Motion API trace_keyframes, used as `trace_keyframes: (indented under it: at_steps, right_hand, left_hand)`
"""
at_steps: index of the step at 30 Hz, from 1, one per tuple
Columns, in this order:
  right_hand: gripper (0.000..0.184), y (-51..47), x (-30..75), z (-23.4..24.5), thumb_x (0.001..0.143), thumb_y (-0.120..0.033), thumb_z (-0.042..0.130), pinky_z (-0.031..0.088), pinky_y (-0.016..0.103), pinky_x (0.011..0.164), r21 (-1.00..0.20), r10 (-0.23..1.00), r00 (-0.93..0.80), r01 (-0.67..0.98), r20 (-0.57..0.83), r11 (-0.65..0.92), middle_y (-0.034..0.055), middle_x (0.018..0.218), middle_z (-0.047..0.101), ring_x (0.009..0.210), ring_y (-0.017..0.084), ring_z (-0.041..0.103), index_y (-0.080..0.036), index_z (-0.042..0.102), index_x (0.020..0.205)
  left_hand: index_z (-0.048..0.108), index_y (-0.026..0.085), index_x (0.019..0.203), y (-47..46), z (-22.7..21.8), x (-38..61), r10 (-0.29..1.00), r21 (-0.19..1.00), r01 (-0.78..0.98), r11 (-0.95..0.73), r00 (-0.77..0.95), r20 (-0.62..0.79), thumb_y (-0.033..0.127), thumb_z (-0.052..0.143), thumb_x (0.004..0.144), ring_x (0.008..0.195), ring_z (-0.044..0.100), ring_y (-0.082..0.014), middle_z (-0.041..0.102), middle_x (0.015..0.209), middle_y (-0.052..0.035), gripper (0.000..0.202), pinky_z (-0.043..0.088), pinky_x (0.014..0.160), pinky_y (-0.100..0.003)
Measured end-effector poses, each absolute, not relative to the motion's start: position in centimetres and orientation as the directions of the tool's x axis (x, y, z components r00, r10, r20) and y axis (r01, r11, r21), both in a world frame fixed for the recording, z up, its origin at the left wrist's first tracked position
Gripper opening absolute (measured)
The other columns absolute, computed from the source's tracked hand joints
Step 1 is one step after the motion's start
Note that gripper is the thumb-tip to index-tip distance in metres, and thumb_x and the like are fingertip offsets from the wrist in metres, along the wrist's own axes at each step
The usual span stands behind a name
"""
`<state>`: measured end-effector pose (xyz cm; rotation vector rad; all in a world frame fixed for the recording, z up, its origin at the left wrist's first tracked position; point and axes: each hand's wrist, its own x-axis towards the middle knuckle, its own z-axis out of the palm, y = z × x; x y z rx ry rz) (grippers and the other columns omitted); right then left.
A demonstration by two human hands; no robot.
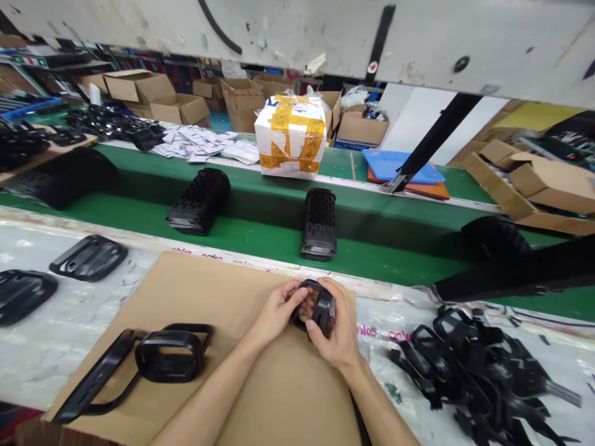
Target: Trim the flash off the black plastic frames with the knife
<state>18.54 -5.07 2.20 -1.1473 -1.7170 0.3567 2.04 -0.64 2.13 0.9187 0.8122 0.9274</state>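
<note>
Both hands hold one black plastic frame (322, 308) above a flat cardboard sheet (279, 384). My left hand (279, 310) grips its left edge between thumb and fingers. Around its right side my right hand (339, 328) is closed, with the thumb at the lower edge. The frame is a rounded ring with an opening in the middle. Some of it is hidden by my fingers. To the left on the cardboard lie a similar black ring-shaped frame (170, 378) and a longer black bracket (100, 375), partly overlapping.
On the right lies a heap of black plastic parts (483, 378). Two black oval covers, one nearer the middle (89, 257), sit at left. Beyond, a green conveyor (260, 229) carries perforated black housings (318, 223). A taped white box (290, 136) stands behind; a dark post (437, 139) slants at right.
</note>
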Motion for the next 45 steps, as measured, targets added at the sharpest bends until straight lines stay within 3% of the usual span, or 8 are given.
trace_keyframes:
  at_steps: [5,8,16,25,32,36,40,45]
  right_hand:
    - [0.06,-5.2,18.7,2.2,0.1,-0.054,0.059,0.051,0.059,0.109,-0.7,0.827,-0.045,0.508,0.56,0.501,0.0155,0.141,0.059,0.132,0.037,0.057,-0.023,0.048,0.15]
    - [0.062,-5.3,18.9,2.0,0.101,-0.058,0.057,0.049,0.058,0.111,-0.73,0.835,-0.059,0.454,0.547,0.511,0.0152,0.143,0.058,0.134,0.037,0.056,-0.024,0.048,0.151]
    - [0.063,-5.5,18.8,2.0,0.102,-0.062,0.054,0.046,0.056,0.116,-0.795,0.854,-0.135,0.315,0.503,0.518,0.0129,0.144,0.057,0.135,0.035,0.055,-0.027,0.044,0.154]
    - [0.067,-5.4,18.7,2.3,0.102,-0.066,0.054,0.04,0.06,0.122,-0.792,0.851,-0.127,0.317,0.51,0.522,0.0124,0.151,0.053,0.143,0.037,0.049,-0.029,0.044,0.156]
    - [0.092,-5.6,18.8,2.2,0.098,-0.073,0.059,0.035,0.053,0.128,-0.948,0.938,-0.227,0.121,0.264,0.296,0.0114,0.17,0.037,0.156,0.036,0.037,-0.028,0.02,0.17]
    - [0.093,-5.7,18.8,1.8,0.098,-0.074,0.058,0.029,0.053,0.131,-0.953,0.945,-0.221,0.125,0.243,0.274,0.0115,0.172,0.035,0.159,0.036,0.033,-0.026,0.023,0.169]
    - [0.087,-5.6,18.9,1.5,0.1,-0.073,0.055,0.032,0.056,0.129,-0.935,0.941,-0.187,0.166,0.283,0.315,0.0117,0.171,0.036,0.158,0.038,0.035,-0.026,0.027,0.169]
    - [0.081,-5.6,19.1,0.7,0.102,-0.072,0.046,0.038,0.064,0.123,-0.894,0.923,0.017,0.257,0.383,0.366,0.0144,0.166,0.043,0.151,0.041,0.044,-0.026,0.03,0.167]
  left_hand:
    - [0.072,0.014,0.097,-0.8,1.8,2.1,0.848,0.74,-0.455,0.495,0.438,-0.298,0.054,0.095,0.077,0.073,0.061,-0.015,0.069,0.084,-0.0027,0.051,0.049,0.071,-0.024]
    - [0.071,0.013,0.094,-0.6,2.0,2.1,0.774,0.586,-0.52,0.622,0.524,-0.356,0.059,0.096,0.074,0.068,0.059,-0.0148,0.067,0.079,-0.0031,0.056,0.049,0.066,-0.024]
    - [0.065,0.012,0.08,-0.4,2.1,1.6,0.613,0.321,-0.526,0.788,0.717,-0.331,0.05,0.094,0.079,0.056,0.049,-0.0097,0.053,0.067,0.0027,0.047,0.046,0.054,-0.02]
    - [0.064,0.012,0.075,-1.0,1.7,2.3,0.761,0.348,-0.681,0.644,0.617,-0.202,0.038,0.083,0.094,0.05,0.034,-0.0072,0.042,0.061,0.0052,0.038,0.038,0.048,-0.016]
    - [0.065,0.012,0.078,-0.6,2.9,1.2,0.8,0.346,-0.726,0.594,0.579,-0.158,0.036,0.081,0.096,0.052,0.037,-0.0086,0.045,0.065,0.0043,0.034,0.043,0.052,-0.019]
    - [0.063,0.013,0.076,-0.5,3.1,1.2,0.773,0.341,-0.698,0.63,0.605,-0.19,0.042,0.078,0.097,0.053,0.039,-0.0101,0.045,0.063,0.0032,0.039,0.044,0.053,-0.02]
    - [0.063,0.014,0.073,-0.4,2.8,1.5,0.757,0.43,-0.631,0.646,0.605,-0.249,0.056,0.08,0.092,0.054,0.044,-0.0112,0.048,0.062,0.0015,0.049,0.045,0.056,-0.021]
    - [0.069,0.014,0.078,-0.7,2.9,1.9,0.809,0.605,-0.559,0.567,0.517,-0.28,0.062,0.091,0.078,0.067,0.055,-0.0148,0.061,0.072,-0.0028,0.053,0.048,0.066,-0.024]
